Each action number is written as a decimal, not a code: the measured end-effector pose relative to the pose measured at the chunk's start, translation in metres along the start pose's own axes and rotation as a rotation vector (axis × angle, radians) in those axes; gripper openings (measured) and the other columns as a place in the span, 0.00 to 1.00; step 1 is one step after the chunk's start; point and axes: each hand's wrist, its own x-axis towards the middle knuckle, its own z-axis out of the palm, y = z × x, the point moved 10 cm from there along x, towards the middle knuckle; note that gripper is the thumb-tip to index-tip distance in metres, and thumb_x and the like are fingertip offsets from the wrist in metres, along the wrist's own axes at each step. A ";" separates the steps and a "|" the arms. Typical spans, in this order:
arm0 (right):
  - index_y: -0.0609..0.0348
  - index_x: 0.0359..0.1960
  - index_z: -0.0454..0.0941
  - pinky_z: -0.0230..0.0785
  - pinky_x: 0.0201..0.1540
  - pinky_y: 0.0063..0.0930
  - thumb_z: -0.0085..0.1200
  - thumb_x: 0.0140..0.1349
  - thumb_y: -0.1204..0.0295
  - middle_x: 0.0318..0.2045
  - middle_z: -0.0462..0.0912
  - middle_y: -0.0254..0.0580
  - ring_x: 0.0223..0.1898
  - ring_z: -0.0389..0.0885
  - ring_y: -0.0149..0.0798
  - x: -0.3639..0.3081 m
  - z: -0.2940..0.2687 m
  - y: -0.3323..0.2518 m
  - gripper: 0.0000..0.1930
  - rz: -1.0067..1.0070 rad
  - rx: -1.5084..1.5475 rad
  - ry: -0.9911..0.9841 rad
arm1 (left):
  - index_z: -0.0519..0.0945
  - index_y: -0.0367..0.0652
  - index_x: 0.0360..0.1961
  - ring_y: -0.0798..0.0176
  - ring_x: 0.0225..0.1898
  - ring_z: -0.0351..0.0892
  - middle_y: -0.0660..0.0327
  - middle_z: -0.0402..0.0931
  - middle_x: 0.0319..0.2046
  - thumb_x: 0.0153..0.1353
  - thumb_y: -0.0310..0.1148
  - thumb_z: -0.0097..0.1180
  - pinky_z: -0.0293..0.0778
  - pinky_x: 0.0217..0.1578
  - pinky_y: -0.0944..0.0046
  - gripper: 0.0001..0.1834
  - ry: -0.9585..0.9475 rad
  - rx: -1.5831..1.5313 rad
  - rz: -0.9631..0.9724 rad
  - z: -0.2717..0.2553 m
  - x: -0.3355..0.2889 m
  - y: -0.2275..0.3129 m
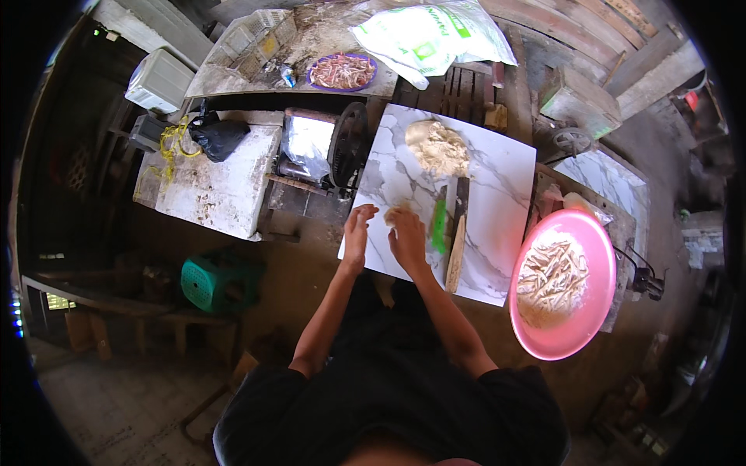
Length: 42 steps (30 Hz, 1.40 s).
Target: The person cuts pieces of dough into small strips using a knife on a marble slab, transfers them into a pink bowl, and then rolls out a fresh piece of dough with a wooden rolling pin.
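Observation:
My left hand (357, 237) hovers at the left edge of the marble-patterned board (509, 167), open, its fingers stretched toward the board and nothing in them. Beside it, my right hand (408, 242) has its fingers on a small piece of dough (399, 213). A larger lump of pale dough (437, 147) lies near the board's far edge. Right of my right hand are a green-handled knife (440, 225) and a long dark-and-wooden tool (456, 252), possibly another blade. On the far right a pink basin (601, 268) holds many floured dough strips (553, 276).
Left of the board stands a roller machine with a dark wheel (349, 145). A black plastic bag (217, 136) lies on the white side table (198, 186). Behind are a purple-rimmed plate (318, 84), a plastic crate (249, 43) and a white sack (435, 39). A green stool (214, 283) stands lower left.

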 end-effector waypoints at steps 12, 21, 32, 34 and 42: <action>0.55 0.47 0.63 0.50 0.51 0.42 0.43 0.50 0.75 0.46 0.66 0.47 0.49 0.61 0.48 0.034 -0.006 0.064 0.19 0.311 -0.162 0.209 | 0.65 0.40 0.44 0.45 0.54 0.51 0.48 0.57 0.50 0.54 0.31 0.42 0.45 0.53 0.48 0.15 0.174 0.819 0.606 0.059 0.039 0.002; 0.55 0.53 0.58 0.29 0.60 0.48 0.41 0.47 0.71 0.58 0.51 0.50 0.61 0.44 0.48 0.009 -0.022 0.062 0.27 0.410 -0.444 0.107 | 0.65 0.48 0.47 0.52 0.57 0.48 0.57 0.54 0.55 0.49 0.33 0.45 0.40 0.54 0.48 0.21 0.174 0.982 0.664 0.077 0.012 -0.010; 0.55 0.52 0.60 0.25 0.60 0.50 0.42 0.46 0.71 0.59 0.49 0.50 0.62 0.42 0.49 0.015 -0.033 0.047 0.26 0.319 -0.441 0.094 | 0.67 0.47 0.46 0.53 0.54 0.51 0.59 0.54 0.55 0.48 0.37 0.48 0.42 0.51 0.47 0.21 0.066 0.996 0.637 0.083 0.007 -0.008; 0.55 0.52 0.60 0.25 0.60 0.50 0.42 0.46 0.71 0.59 0.49 0.51 0.62 0.41 0.49 0.024 -0.031 0.050 0.26 0.303 -0.442 0.095 | 0.67 0.47 0.46 0.53 0.54 0.51 0.59 0.54 0.55 0.48 0.37 0.48 0.42 0.51 0.47 0.21 0.063 0.996 0.656 0.087 0.015 -0.005; 0.54 0.47 0.65 0.36 0.59 0.46 0.44 0.49 0.72 0.51 0.63 0.42 0.55 0.56 0.43 0.027 -0.020 0.076 0.19 0.285 -0.263 0.031 | 0.65 0.41 0.47 0.50 0.52 0.56 0.52 0.60 0.50 0.48 0.28 0.49 0.50 0.51 0.51 0.22 -0.187 0.769 0.696 0.093 0.034 -0.007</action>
